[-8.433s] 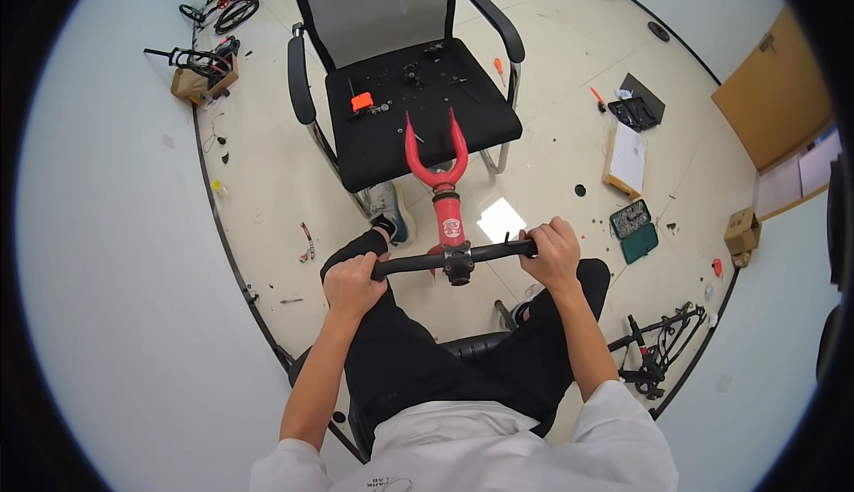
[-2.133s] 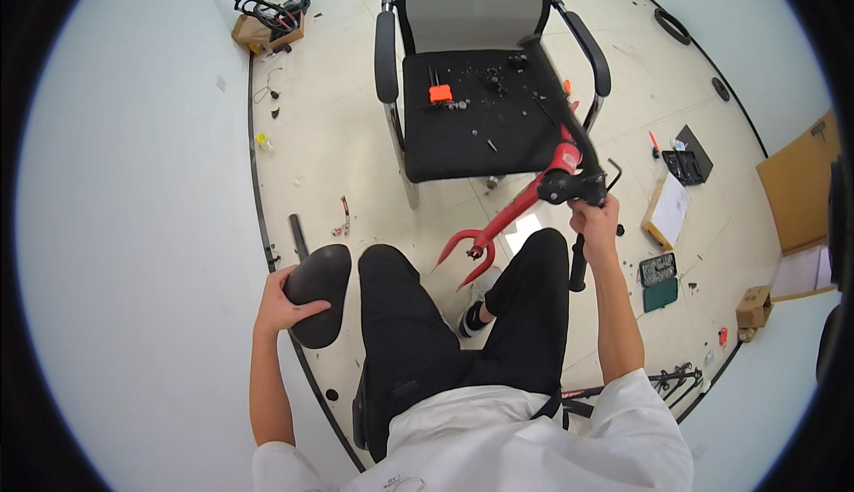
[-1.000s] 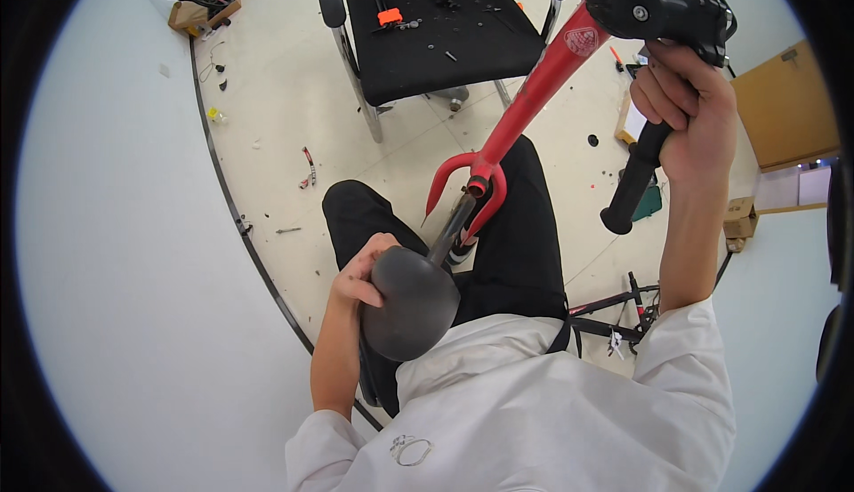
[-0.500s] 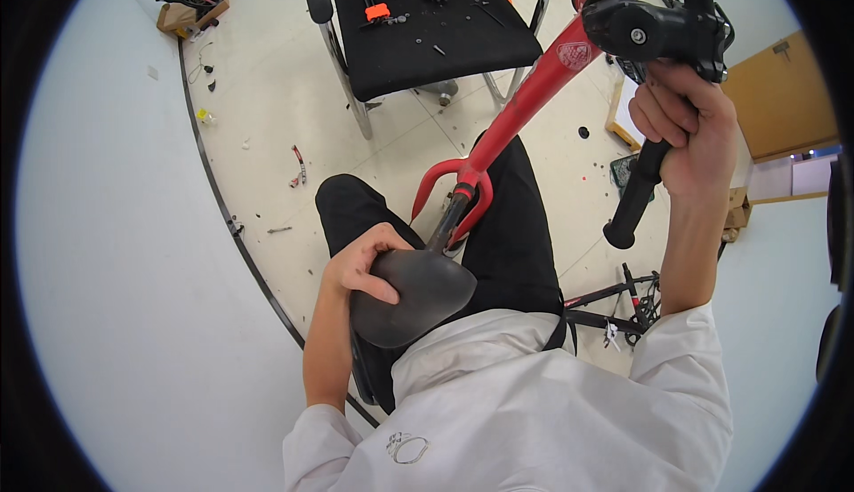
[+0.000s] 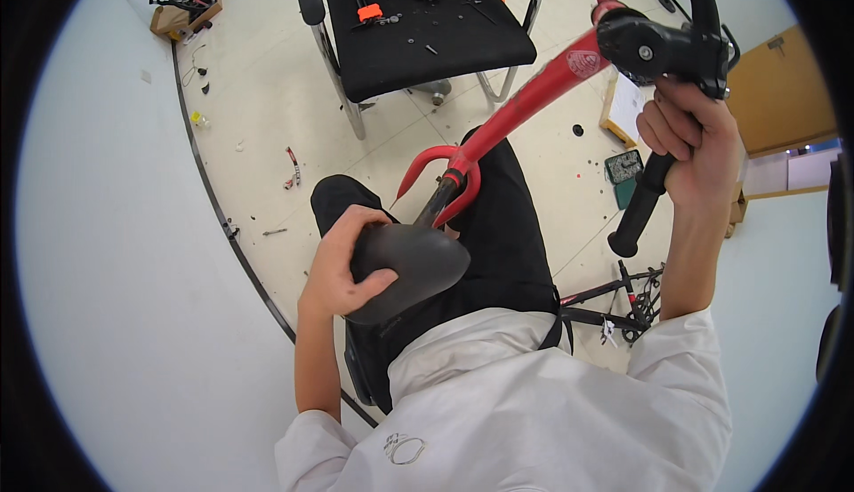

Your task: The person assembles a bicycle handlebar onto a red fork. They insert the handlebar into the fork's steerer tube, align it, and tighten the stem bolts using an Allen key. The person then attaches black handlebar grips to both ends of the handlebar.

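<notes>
A red bicycle frame [image 5: 525, 105] slants across my lap from the upper right. At its near end a black seatpost [image 5: 436, 200] carries a dark, smooth saddle [image 5: 418, 261]. My left hand [image 5: 342, 265] is closed round the saddle's left side, thumb on top and fingers over the far edge. At the frame's other end sits a black stem [image 5: 645, 50] with a black handlebar [image 5: 637, 212]. Wrapped round this bar, just below the stem clamp, is my right hand [image 5: 694, 136]. The red forked tubes [image 5: 409, 176] lie between my knees.
A black chair [image 5: 427, 34] ahead holds small loose parts and an orange item [image 5: 369, 12]. Small parts lie scattered on the pale floor. To the right are a green case [image 5: 624, 167] and another bicycle frame [image 5: 614, 314]. A cardboard box [image 5: 173, 20] stands by the left wall.
The saddle has swung slightly up and left with my left hand, and its tilt has changed. The frame has turned a little; the handlebar and my right hand have shifted slightly right and down.
</notes>
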